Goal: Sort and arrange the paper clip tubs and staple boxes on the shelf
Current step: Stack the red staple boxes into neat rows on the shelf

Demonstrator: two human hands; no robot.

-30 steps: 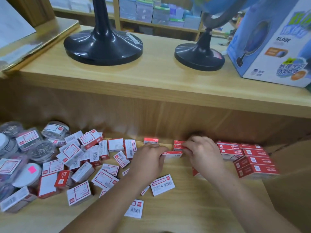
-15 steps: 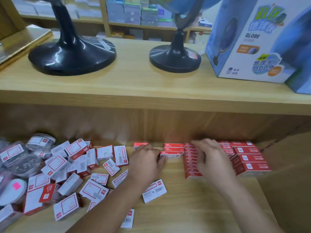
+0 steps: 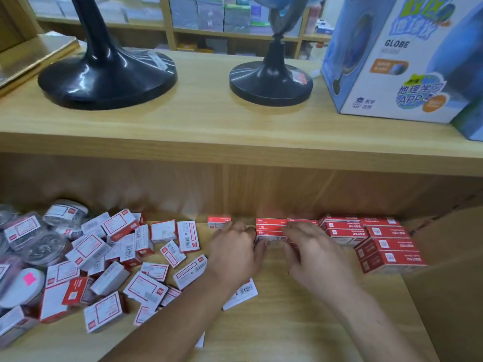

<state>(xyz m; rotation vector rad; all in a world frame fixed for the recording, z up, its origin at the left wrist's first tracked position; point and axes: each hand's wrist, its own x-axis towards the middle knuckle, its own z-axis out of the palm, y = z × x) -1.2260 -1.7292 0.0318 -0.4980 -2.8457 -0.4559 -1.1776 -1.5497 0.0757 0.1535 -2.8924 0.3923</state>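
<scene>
Red and white staple boxes (image 3: 117, 257) lie in a loose heap on the left of the lower shelf (image 3: 287, 322). Clear paper clip tubs (image 3: 65, 212) sit at the far left, one with a pink sticker (image 3: 21, 286). Neat rows of red staple boxes (image 3: 376, 239) stand at the back right. A small stack of red boxes (image 3: 270, 228) stands at the back middle. My left hand (image 3: 235, 252) grips its left side with curled fingers. My right hand (image 3: 311, 254) grips its right side. One red box (image 3: 219, 221) sits alone behind my left hand.
The upper shelf (image 3: 209, 131) overhangs the work area and carries two black globe stands (image 3: 104, 74) (image 3: 271, 82) and a blue globe carton (image 3: 392, 61). A brown cardboard wall (image 3: 449, 257) closes the right side. A loose box (image 3: 240, 293) lies under my left forearm.
Both hands have closed in on the small middle stack, the right hand moving left off the bigger row. The view has shifted slightly.
</scene>
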